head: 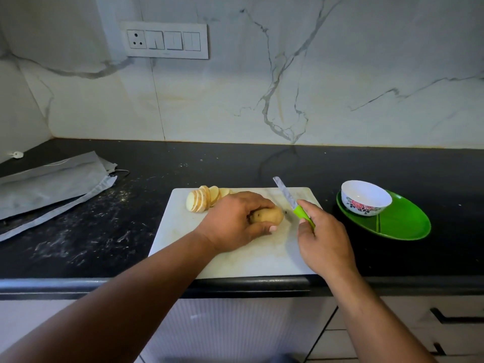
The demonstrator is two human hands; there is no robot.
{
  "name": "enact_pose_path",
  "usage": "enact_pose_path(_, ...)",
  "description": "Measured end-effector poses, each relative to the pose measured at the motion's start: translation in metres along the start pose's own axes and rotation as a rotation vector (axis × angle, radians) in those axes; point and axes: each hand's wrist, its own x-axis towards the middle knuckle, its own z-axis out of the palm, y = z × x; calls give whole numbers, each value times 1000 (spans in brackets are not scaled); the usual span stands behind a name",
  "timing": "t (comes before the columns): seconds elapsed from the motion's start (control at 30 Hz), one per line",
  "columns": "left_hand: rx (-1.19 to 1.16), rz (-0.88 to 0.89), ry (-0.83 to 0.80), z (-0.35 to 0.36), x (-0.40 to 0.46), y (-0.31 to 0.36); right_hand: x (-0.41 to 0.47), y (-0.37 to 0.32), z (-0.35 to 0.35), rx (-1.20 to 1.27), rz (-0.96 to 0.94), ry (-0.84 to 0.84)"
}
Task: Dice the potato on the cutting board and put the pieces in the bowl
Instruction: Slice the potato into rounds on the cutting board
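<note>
A white cutting board (235, 260) lies at the counter's front edge. On it my left hand (235, 221) grips a brown potato piece (271, 214), fingers curled over its top. A row of pale potato slices (203, 197) leans together at the board's far left corner. My right hand (323, 239) holds a knife by its green handle (303, 214); the grey blade (284, 192) points up and away, lifted just right of the potato. A white bowl with a flower pattern (365, 196) stands empty to the right of the board.
The bowl sits on a green oval plate (400, 226) on the black counter (104, 231). Folded grey cloth bags (49, 184) lie at the left. A marble wall with a switch panel (165, 40) rises behind. Drawers (419, 323) are below the counter.
</note>
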Motion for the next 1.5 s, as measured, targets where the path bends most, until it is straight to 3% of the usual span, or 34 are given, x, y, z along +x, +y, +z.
enact_pose_path(0.3,31,-90,-262,5,13,-3,-1,-5,-2,83,41,-2)
enact_pose_path(0.87,47,-227,-26,7,14,-15,-28,-37,-26,-172,2,8)
enact_pose_path(1.5,88,-239,-34,5,14,-9,-43,-65,-20,-487,-63,-27)
